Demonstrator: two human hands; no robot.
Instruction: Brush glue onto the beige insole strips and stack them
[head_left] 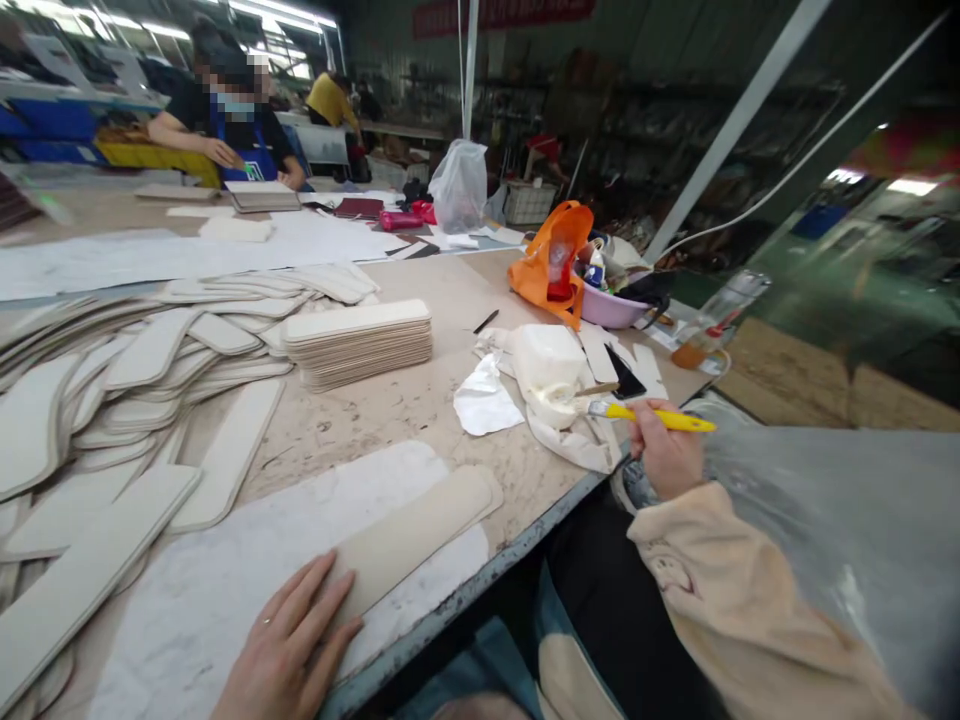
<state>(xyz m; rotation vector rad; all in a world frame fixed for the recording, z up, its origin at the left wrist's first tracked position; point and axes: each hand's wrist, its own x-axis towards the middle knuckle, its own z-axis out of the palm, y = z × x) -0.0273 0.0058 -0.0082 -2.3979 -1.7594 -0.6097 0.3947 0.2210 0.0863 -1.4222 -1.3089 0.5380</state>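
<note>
My left hand [296, 635] lies spread, its fingertips on the near end of a cream, round-ended strip [412, 535]. Another strip edge shows beneath that one, and both rest on a white sheet [202, 600]. My right hand [667, 450] is closed around the yellow handle of a brush [660, 415]. The brush's bristle end is at the opening of a white plastic container [551, 360], which lies on a crumpled pale cloth. Beside the container is a crumpled white paper [487, 395].
A neat strip stack [360, 350] and a loose strip pile [150, 390] cover the left. An orange bag [555, 255], a purple basin [615, 308] and a bottle with orange liquid [712, 325] stand at the back right. A person [232, 120] works across the table.
</note>
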